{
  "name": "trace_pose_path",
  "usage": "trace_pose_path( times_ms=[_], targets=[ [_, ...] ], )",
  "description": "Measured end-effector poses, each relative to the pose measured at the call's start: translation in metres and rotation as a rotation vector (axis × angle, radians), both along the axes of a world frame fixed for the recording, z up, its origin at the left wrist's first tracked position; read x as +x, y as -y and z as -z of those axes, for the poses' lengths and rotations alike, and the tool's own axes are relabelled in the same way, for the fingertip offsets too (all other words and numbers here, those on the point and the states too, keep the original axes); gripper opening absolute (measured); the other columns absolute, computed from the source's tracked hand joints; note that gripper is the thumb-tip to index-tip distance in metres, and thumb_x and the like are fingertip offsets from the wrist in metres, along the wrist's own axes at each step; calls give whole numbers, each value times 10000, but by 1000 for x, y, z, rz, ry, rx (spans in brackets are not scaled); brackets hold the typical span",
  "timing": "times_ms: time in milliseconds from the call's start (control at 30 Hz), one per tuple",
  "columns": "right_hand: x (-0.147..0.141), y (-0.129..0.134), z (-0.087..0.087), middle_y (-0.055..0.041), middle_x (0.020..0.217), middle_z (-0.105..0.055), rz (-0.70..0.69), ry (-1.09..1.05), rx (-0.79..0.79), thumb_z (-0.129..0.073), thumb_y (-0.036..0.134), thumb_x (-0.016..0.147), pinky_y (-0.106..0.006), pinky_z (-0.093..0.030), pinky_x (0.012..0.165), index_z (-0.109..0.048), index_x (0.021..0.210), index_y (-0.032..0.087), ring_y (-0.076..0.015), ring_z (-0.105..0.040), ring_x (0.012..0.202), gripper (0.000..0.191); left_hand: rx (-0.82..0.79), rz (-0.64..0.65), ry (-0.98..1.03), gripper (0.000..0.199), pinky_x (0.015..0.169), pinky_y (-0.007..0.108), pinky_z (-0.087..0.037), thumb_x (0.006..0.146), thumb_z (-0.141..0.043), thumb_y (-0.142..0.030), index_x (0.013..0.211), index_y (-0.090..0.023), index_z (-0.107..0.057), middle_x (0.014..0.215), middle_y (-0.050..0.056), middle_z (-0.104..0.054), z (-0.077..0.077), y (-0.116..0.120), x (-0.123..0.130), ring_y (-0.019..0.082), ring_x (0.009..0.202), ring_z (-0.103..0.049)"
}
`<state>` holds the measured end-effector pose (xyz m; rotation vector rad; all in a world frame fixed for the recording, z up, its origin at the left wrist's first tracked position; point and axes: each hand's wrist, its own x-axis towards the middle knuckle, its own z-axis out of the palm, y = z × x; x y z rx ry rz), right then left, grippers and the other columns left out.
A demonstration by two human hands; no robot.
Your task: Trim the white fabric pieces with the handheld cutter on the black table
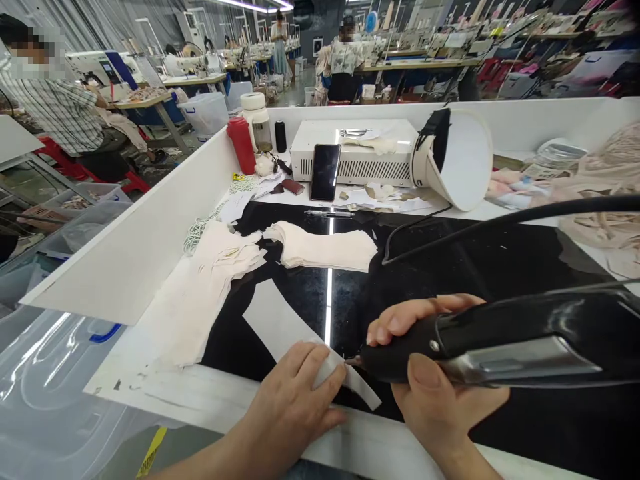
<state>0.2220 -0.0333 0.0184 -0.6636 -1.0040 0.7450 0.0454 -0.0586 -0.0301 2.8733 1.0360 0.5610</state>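
A curved white piece [280,320] lies on the black glossy work surface [400,293]. My left hand [300,393] presses on its lower part, fingers bent and close together. Wrapped round a black handheld tool [400,347] is my right hand [435,373]; the tool's thin metal tip points left and meets the piece's edge beside my left fingertips. Behind them is a stack of cream fabric pieces [325,247]. More pale cut fabric [200,293] is piled at the left of the black surface.
A phone [325,172] leans on a white vented box [355,153]. Further round stand a red bottle [241,145], a black thread spool [281,137] and a white cone-shaped shade [455,160]. A black cable [500,227] crosses the right side. Other people sit beyond.
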Motion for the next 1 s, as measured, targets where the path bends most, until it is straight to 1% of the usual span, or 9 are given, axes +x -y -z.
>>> trace_pose_path(
  times_ms=[167, 267, 400, 467, 667, 767, 900, 967, 1000],
  targets=[
    [-5, -8, -2, 24, 888, -628, -39, -18, 8, -794, 302, 917, -344, -568, 647, -556, 1249, 301, -171, -612, 712, 409, -23, 5, 10, 729, 1028, 466, -596, 724, -946, -443, 1301, -129, -629, 1239, 136, -627, -1, -1, 0, 313, 1120, -643],
    [-7, -9, 0, 26, 883, -626, -43, -15, 2, -798, 312, 914, -343, -562, 654, -545, 1253, 301, -167, -611, 708, 424, -31, 8, 15, 749, 1031, 459, -595, 721, -947, -448, 1308, -117, -621, 1230, 136, -625, -3, -2, 0, 308, 1114, -644],
    [-7, -9, 2, 28, 878, -624, -38, 12, -14, -757, 281, 948, -346, -569, 658, -539, 1250, 302, -164, -620, 709, 373, -11, 15, 32, 766, 1038, 464, -588, 712, -951, -457, 1309, -112, -619, 1234, 142, -619, -2, -2, 0, 311, 1120, -641],
    [-7, -10, 1, 30, 875, -629, -34, 15, -13, -751, 270, 955, -342, -572, 655, -541, 1244, 296, -160, -626, 700, 358, -9, 16, 42, 772, 1037, 460, -589, 702, -961, -434, 1311, -106, -616, 1227, 143, -619, -1, -2, 1, 310, 1119, -639],
    [-11, -16, -1, 25, 856, -625, -30, -46, -4, -814, 328, 900, -341, -579, 622, -550, 1226, 286, -164, -621, 673, 421, -47, 17, 56, 739, 1016, 451, -603, 690, -971, -408, 1273, -117, -623, 1228, 145, -612, -1, -3, -1, 307, 1122, -633],
    [-14, -17, 0, 25, 848, -621, -40, -27, -3, -804, 328, 909, -328, -574, 618, -552, 1220, 290, -161, -619, 674, 402, -70, 10, 55, 740, 1022, 455, -602, 698, -969, -388, 1295, -131, -614, 1243, 148, -609, 1, -2, -1, 308, 1135, -632],
    [-15, -17, 2, 23, 859, -623, -34, -13, -28, -754, 273, 952, -317, -586, 635, -550, 1226, 293, -154, -623, 694, 342, -35, 23, 86, 750, 1011, 472, -604, 710, -951, -456, 1292, -129, -611, 1230, 160, -621, 7, -3, -1, 315, 1110, -640],
    [-14, -17, 4, 16, 851, -629, -27, -17, -41, -757, 264, 949, -312, -594, 630, -555, 1215, 284, -156, -628, 694, 334, -11, 50, 115, 697, 946, 431, -627, 768, -898, -518, 1264, -118, -615, 1187, 156, -637, 11, -7, -1, 292, 1042, -656],
    [-13, -17, 5, 11, 848, -633, -28, -16, -47, -763, 263, 944, -312, -599, 630, -557, 1212, 281, -159, -632, 696, 339, 3, 68, 129, 636, 906, 394, -635, 828, -844, -538, 1245, -115, -617, 1157, 146, -647, 13, -10, -1, 270, 1000, -663]
  ],
)
